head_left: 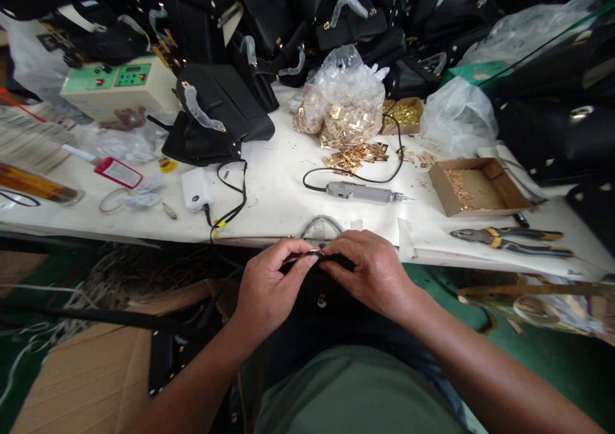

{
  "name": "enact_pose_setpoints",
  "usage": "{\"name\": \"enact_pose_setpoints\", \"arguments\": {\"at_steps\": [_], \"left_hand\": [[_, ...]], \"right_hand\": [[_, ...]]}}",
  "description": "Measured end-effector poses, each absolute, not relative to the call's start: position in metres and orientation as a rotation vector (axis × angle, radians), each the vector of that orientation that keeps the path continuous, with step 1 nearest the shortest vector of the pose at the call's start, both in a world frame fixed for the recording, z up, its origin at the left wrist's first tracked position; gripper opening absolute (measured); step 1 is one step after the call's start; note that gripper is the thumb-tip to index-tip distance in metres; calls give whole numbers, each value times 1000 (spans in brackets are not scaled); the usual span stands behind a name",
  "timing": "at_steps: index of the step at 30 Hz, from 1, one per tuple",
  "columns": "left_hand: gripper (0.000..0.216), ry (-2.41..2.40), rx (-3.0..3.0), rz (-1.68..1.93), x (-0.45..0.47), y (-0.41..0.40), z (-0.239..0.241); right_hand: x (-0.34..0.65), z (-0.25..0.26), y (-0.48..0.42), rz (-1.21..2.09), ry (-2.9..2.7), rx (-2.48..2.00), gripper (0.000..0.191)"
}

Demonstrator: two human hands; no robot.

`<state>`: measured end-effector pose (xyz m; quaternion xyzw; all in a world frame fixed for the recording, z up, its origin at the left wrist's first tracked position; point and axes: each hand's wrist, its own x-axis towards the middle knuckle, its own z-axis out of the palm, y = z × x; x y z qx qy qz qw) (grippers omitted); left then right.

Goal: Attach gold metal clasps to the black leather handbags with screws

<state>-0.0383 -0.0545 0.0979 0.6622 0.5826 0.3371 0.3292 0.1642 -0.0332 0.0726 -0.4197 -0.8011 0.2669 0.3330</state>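
My left hand (271,286) pinches the edge of a black bag (307,299) between thumb and fingers, just in front of the table edge. From the other side my right hand (369,270) grips the same edge, its fingertips almost meeting the left ones. A small shiny metal piece (314,252) shows between the fingertips; its exact shape is hard to make out. The rest of the bag hangs dark over my lap, with a metal fitting (321,300) on its front. Beyond the hands, a grey electric screwdriver (360,192) lies on the table with its bit pointing right.
Pliers (512,238) and a cardboard box (480,187) of small copper-coloured parts lie to the right. Gold metal pieces (355,157) are heaped before a plastic bag (353,110) of more. A red-labelled bottle (118,171), white adapter (196,189) and finished-looking black bag (225,113) stand left.
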Motion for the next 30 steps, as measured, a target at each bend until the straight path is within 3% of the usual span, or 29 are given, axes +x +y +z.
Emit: {"name": "enact_pose_setpoints", "arguments": {"at_steps": [10,17,30], "left_hand": [[18,1355,1499,779,-33,-4,120],[19,1359,1390,754,-29,6,125],[18,1345,1331,825,-28,5,114]], "right_hand": [[170,86,-12,931,-1968,-1124,3],[170,88,-8,1204,-1796,-1127,13],[160,83,-7,1286,-1705,-1205,13]]}}
